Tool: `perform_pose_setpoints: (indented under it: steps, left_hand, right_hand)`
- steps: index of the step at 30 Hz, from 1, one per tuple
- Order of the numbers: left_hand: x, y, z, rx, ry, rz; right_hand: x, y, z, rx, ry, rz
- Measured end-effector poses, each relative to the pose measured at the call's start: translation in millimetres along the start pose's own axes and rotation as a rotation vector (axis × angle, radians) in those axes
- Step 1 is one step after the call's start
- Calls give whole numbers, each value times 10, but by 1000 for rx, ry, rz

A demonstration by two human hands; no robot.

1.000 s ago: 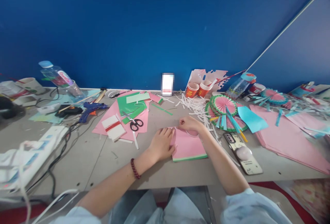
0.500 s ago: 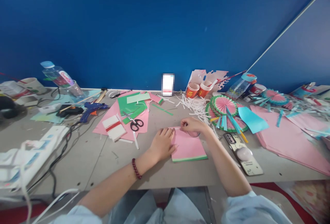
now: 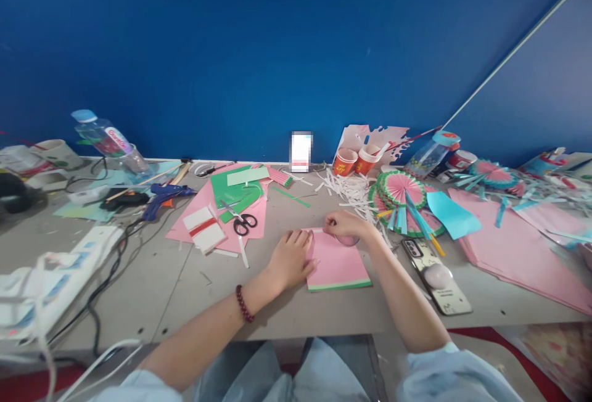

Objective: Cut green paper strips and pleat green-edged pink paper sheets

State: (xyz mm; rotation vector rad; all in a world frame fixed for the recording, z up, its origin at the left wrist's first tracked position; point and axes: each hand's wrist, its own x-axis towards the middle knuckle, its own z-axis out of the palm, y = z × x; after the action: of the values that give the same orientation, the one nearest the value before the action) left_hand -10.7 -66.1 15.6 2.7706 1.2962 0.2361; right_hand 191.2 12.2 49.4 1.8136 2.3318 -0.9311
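Pink sheet [image 3: 340,266] flat on the bench [image 3: 185,291], near its front edge. Left hand [image 3: 290,259], open, presses its left side; right hand [image 3: 345,224], fingers curled closed, at its far edge. Finished fans [image 3: 400,189] lie nearby; this sheet appears not yet folded.

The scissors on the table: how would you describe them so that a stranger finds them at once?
On the grey table, look left of the left hand, at the pink and green paper sheets. The scissors lie on their near edge. Their black handle loops set them apart from the paper around.
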Motion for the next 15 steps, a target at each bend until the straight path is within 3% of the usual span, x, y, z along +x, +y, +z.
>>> perform_pose_setpoints:
  steps: [15]
  left_hand:
    - [-9, -8, 42, 16, 23, 3]
  right_hand:
    - [77, -14, 80, -78, 18, 84]
